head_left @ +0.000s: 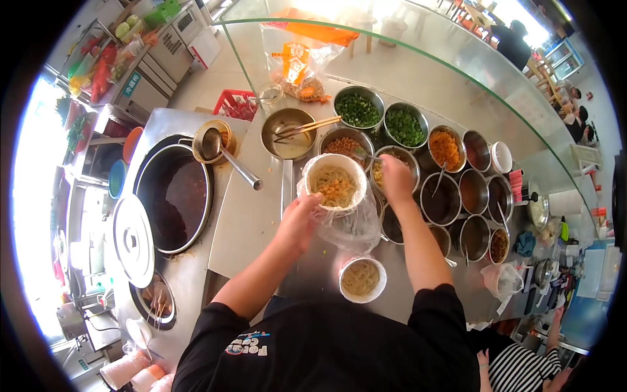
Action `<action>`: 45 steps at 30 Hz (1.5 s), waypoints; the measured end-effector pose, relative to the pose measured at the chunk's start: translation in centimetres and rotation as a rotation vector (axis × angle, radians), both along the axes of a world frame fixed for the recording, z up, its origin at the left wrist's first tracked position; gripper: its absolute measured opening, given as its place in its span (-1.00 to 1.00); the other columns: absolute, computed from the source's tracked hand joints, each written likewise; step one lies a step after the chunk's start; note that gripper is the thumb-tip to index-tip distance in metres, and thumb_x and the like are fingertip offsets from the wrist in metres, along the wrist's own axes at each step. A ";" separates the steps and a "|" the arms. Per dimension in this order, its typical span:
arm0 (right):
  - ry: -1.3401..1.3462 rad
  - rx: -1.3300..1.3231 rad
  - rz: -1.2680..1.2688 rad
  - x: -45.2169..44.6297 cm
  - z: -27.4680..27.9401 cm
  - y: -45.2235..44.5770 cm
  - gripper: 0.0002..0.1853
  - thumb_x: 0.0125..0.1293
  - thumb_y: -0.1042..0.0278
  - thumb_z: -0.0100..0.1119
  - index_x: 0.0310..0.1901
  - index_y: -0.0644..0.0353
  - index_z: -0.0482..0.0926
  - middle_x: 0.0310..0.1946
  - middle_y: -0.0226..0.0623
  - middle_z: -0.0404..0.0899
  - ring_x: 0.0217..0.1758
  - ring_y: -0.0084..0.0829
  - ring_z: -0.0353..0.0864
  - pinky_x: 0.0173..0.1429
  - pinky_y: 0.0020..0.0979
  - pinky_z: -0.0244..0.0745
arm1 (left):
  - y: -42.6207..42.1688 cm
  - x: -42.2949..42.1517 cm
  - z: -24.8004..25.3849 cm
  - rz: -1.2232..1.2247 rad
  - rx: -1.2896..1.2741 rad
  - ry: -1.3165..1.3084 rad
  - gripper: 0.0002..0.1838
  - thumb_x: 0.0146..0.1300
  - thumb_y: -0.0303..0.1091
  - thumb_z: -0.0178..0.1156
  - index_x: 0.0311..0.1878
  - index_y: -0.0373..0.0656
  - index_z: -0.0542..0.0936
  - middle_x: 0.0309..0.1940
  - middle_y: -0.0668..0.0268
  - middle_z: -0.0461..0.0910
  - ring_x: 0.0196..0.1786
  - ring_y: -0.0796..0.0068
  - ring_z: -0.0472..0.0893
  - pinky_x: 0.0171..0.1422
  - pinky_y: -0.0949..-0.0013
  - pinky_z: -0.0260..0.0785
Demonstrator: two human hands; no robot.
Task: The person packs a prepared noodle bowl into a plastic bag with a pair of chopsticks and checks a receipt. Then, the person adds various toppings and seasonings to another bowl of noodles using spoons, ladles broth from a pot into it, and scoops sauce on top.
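Note:
My left hand [302, 219] is closed on the rim of a white paper bowl [305, 179], which has a clear plastic bag [349, 228] hanging under it. Inside are pale noodles [321, 178] topped with yellow-orange beans [337, 189]. My right hand [397, 175] grips a metal spoon [366, 155], its head just beyond the bowl's right rim, near the pot of brown beans [344, 145]. Below that hand sits a pot of chopped yellowish topping [406, 159], partly covered by it. A second white bowl of noodles [360, 279] stands on the counter nearer my body.
Steel pots of chopped greens [358, 109], orange pickle [445, 149] and dark sauces [440, 199] crowd the right. Chopsticks [313, 126] rest across a basin [271, 137]. Leftward are a ladle [235, 163] and a big soup pot [173, 196]. A glass guard [418, 49] borders the far side. Another person's striped sleeve [522, 369] shows lower right.

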State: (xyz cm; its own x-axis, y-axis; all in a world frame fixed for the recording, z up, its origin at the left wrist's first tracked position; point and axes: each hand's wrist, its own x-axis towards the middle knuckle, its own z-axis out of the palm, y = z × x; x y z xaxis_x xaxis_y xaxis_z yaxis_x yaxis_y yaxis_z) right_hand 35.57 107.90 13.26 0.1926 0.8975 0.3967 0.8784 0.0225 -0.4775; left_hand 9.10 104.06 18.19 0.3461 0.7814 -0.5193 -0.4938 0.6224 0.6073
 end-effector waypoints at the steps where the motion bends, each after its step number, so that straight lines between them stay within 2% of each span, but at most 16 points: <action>1: 0.002 0.001 0.004 -0.5 -1.1 0.4 -0.75 0.32 0.42 -0.02 -0.07 0.13 0.64 -0.34 -0.14 0.66 -0.22 -0.11 0.65 -0.10 -0.21 0.50 | 0.0 0.0 0.0 -0.002 0.005 -0.020 -0.51 0.29 -0.25 0.19 0.19 -0.34 0.41 0.01 0.23 0.57 0.06 0.44 0.54 0.23 0.33 0.33; 4: 0.024 -0.141 0.117 -2.2 -2.2 1.6 -0.73 0.30 0.42 -0.04 -0.09 0.14 0.64 -0.32 -0.12 0.66 -0.21 -0.07 0.65 -0.11 -0.18 0.50 | -0.4 -0.6 0.6 0.013 -0.005 -0.021 -0.56 0.35 -0.33 0.10 0.21 -0.38 0.37 0.07 0.15 0.54 0.11 0.30 0.55 0.26 0.22 0.36; 7: 0.328 -0.427 0.084 -2.4 -1.9 1.5 -0.73 0.26 0.40 0.00 -0.07 0.16 0.64 -0.34 -0.13 0.66 -0.23 -0.12 0.66 -0.11 -0.21 0.51 | -0.7 -1.4 0.9 0.008 -0.006 0.018 -0.54 0.34 -0.32 0.11 0.22 -0.36 0.37 0.07 0.16 0.54 0.11 0.31 0.55 0.26 0.21 0.37; 10: 1.049 -0.555 -0.054 -0.5 -1.2 0.5 -0.78 0.33 0.39 0.04 -0.11 0.24 0.64 -0.52 -0.31 0.59 -0.60 -0.50 0.48 -0.53 -0.45 0.33 | -0.9 -1.7 0.8 0.028 0.004 0.032 -0.53 0.33 -0.32 0.12 0.23 -0.34 0.37 0.07 0.17 0.54 0.10 0.31 0.55 0.26 0.21 0.37; 11: 1.130 -0.527 -0.080 0.0 -0.8 -0.2 -0.79 0.38 0.40 0.04 -0.09 0.29 0.62 -0.53 -0.38 0.54 -0.65 -0.66 0.35 -0.63 -0.58 0.14 | -0.9 -1.7 0.8 0.022 0.005 0.027 -0.53 0.33 -0.32 0.12 0.23 -0.34 0.37 0.07 0.17 0.54 0.10 0.31 0.55 0.26 0.21 0.37; 14: 1.282 -0.436 -0.091 1.6 -0.1 -2.0 -0.77 0.39 0.40 0.04 -0.03 0.30 0.58 -0.49 -0.37 0.55 -0.63 -0.68 0.36 -0.63 -0.60 0.13 | -1.1 -1.6 0.7 0.035 -0.018 0.028 -0.53 0.27 -0.30 0.20 0.18 -0.34 0.41 0.00 0.22 0.57 0.00 0.45 0.56 0.17 0.34 0.38; 20: 1.281 -0.273 -0.069 1.9 6.3 -6.9 -0.75 0.41 0.39 0.07 0.04 0.27 0.57 -0.44 -0.40 0.56 -0.57 -0.68 0.39 -0.54 -0.65 0.20 | -0.8 0.1 1.7 -0.009 -0.020 -0.007 -0.50 0.27 -0.30 0.20 0.20 -0.37 0.39 0.00 0.22 0.57 0.02 0.42 0.56 0.20 0.30 0.36; 23: 0.610 -0.072 -0.175 3.5 6.2 -8.5 -0.79 0.41 0.41 0.02 -0.04 0.22 0.61 -0.41 -0.30 0.62 -0.49 -0.52 0.57 -0.36 -0.49 0.47 | -0.4 2.6 1.6 -0.047 0.033 -0.047 -0.49 0.28 -0.29 0.20 0.20 -0.39 0.38 0.02 0.20 0.56 0.05 0.40 0.56 0.21 0.28 0.35; 24: 0.604 -0.069 -0.184 4.4 5.1 -8.4 -0.79 0.41 0.41 0.02 -0.04 0.22 0.61 -0.41 -0.30 0.62 -0.49 -0.52 0.57 -0.36 -0.49 0.47 | -0.1 3.5 1.7 -0.074 0.036 -0.067 -0.53 0.27 -0.28 0.20 0.16 -0.36 0.41 -0.04 0.23 0.57 0.00 0.42 0.55 0.17 0.30 0.36; 26: -0.186 0.130 -0.175 6.8 0.6 -8.1 -0.80 0.37 0.41 0.03 -0.09 0.20 0.63 -0.38 -0.20 0.65 -0.43 -0.33 0.64 -0.26 -0.36 0.51 | 0.0 4.8 1.2 -0.104 0.043 -0.091 -0.57 0.27 -0.28 0.21 0.11 -0.34 0.43 -0.09 0.27 0.57 -0.04 0.45 0.55 0.13 0.33 0.36; 28: -0.109 0.027 -0.174 6.9 -0.5 -8.4 -0.79 0.34 0.38 0.03 -0.12 0.20 0.63 -0.38 -0.14 0.66 -0.38 -0.20 0.66 -0.21 -0.29 0.51 | 0.3 5.7 0.1 -0.137 0.006 -0.110 -0.68 0.27 -0.28 0.21 -0.01 -0.26 0.46 -0.23 0.35 0.53 -0.16 0.50 0.51 0.01 0.37 0.36; 30: 0.512 -0.308 -0.264 6.8 -1.3 -8.5 -0.77 0.34 0.32 0.05 -0.11 0.21 0.63 -0.44 -0.15 0.65 -0.38 -0.23 0.67 -0.21 -0.32 0.52 | -0.1 5.9 -0.3 -0.137 -0.006 -0.076 -0.71 0.27 -0.28 0.22 -0.05 -0.23 0.46 -0.27 0.38 0.50 -0.20 0.52 0.49 -0.03 0.39 0.35; 32: 0.524 -0.248 -0.275 6.4 -1.7 -8.2 -0.78 0.33 0.36 0.05 -0.13 0.26 0.63 -0.52 -0.19 0.64 -0.48 -0.33 0.63 -0.31 -0.37 0.50 | -0.5 5.7 -0.3 -0.139 -0.024 -0.036 -0.74 0.26 -0.28 0.22 -0.08 -0.20 0.46 -0.31 0.41 0.47 -0.23 0.54 0.46 -0.07 0.40 0.34; 34: 0.988 -0.321 -0.338 6.1 -2.0 -7.7 -0.78 0.33 0.40 0.04 -0.13 0.31 0.62 -0.55 -0.25 0.61 -0.61 -0.48 0.53 -0.49 -0.45 0.40 | -0.8 5.5 -0.1 -0.151 -0.009 -0.028 -0.71 0.26 -0.29 0.22 -0.03 -0.23 0.46 -0.27 0.38 0.50 -0.22 0.54 0.48 -0.05 0.39 0.35; 37: 1.118 -0.300 -0.416 6.6 -1.2 -8.0 -0.76 0.35 0.42 0.03 -0.04 0.32 0.57 -0.55 -0.33 0.56 -0.66 -0.64 0.39 -0.68 -0.60 0.15 | -1.2 5.9 1.0 -0.106 0.004 -0.055 -0.67 0.26 -0.30 0.21 0.01 -0.25 0.46 -0.25 0.36 0.52 -0.22 0.53 0.48 -0.07 0.37 0.36; 45: 1.186 -0.123 -0.273 6.3 5.8 -12.8 -0.78 0.41 0.40 0.02 -0.04 0.29 0.59 -0.45 -0.35 0.58 -0.60 -0.67 0.41 -0.59 -0.62 0.23 | -1.4 5.6 -0.6 -0.137 0.010 -0.012 -0.66 0.27 -0.28 0.21 0.01 -0.28 0.46 -0.21 0.31 0.56 -0.16 0.51 0.53 -0.02 0.37 0.38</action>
